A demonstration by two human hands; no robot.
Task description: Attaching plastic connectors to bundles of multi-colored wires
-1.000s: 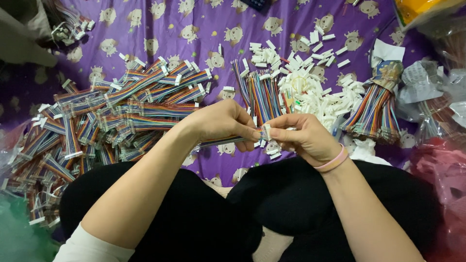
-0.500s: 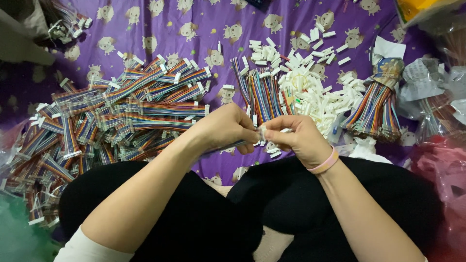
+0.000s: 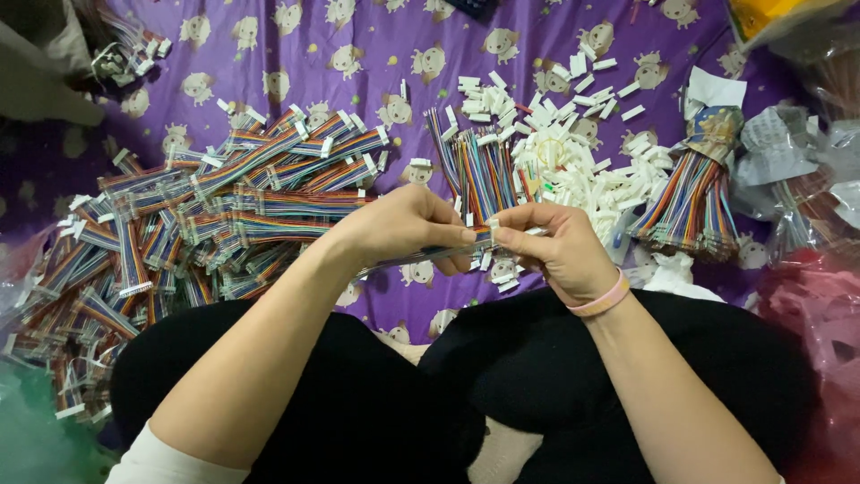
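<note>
Compared with the frames a moment ago, little has shifted: both hands remain joined in front of the lap, over the purple printed cloth [image 3: 296, 81], and the piles around them lie as they did; the one visible difference is that the fingertips have drawn closer over the end of the piece, which suggests the fitting of one part to another is in hand rather than finished. The left hand [image 3: 403, 224] is closed in a pinch on a flat multicoloured ribbon cable [image 3: 421, 257], which trails leftward beneath the wrist. The right hand [image 3: 555, 246], with a pink band at its wrist, is likewise closed, thumb and forefinger pressed on a small white connector [image 3: 491, 226] at the cable's end; how far the connector is seated cannot be told, as the fingers cover the joint. Taking the hands as the landmark: to their left lies a broad heap of finished cables [image 3: 206, 215], each a flat striped ribbon with white plastic ends, stacked loosely crosswise. Just beyond the hands, a loose bunch of bare coloured wires [image 3: 479, 170] fans out on the cloth. Beyond and to the right sits a mound of white connectors [image 3: 573, 152], small rectangular moulded pieces, hard and matte. Further right stands a tied bundle of wires [image 3: 690, 202], gathered at the top and splaying downward. Crumpled clear plastic bags [image 3: 806, 170] lie at the far right. The cloth is soft, wrinkled, and patterned with pale cartoon figures.
</note>
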